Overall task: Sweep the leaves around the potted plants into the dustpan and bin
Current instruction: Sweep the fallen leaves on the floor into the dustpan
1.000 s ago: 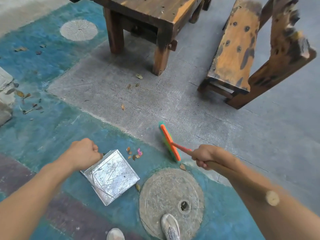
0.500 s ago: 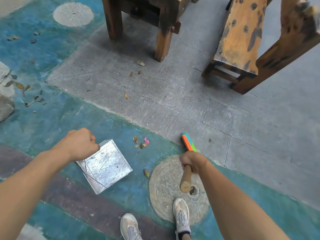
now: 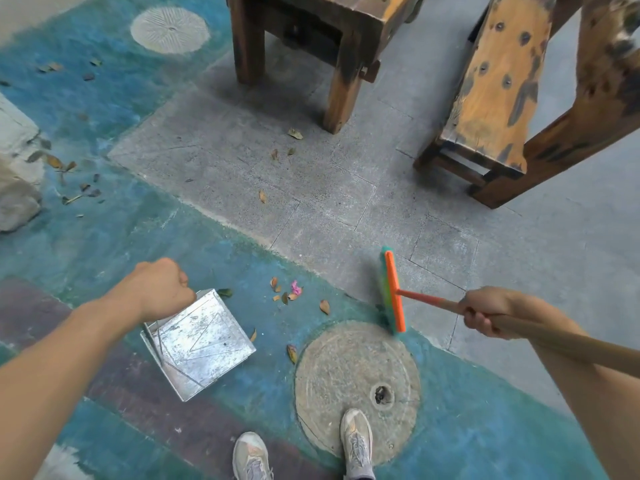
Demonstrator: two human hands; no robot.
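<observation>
A shiny metal dustpan point(image 3: 201, 344) rests on the blue-painted ground, its mouth facing right. My left hand point(image 3: 157, 289) is closed in a fist at its back edge, on a handle hidden under the hand. My right hand point(image 3: 488, 311) grips the wooden broom handle. The broom head point(image 3: 393, 289), orange with green bristles, stands on the ground to the right of a small heap of dry leaves and a pink petal point(image 3: 289, 292). More loose leaves point(image 3: 291, 353) lie between the dustpan and the round cover.
A round stone manhole cover point(image 3: 346, 372) lies under my right shoe point(image 3: 356, 441). A wooden table point(image 3: 311, 36) and bench point(image 3: 491, 84) stand ahead. Scattered leaves point(image 3: 291, 143) lie near the table leg, and others by a rock point(image 3: 17, 174) on the left.
The broom swung from near-upright over the cover out to the right, head set down on the ground again. The dustpan and left hand stayed put. The view shifted slightly.
</observation>
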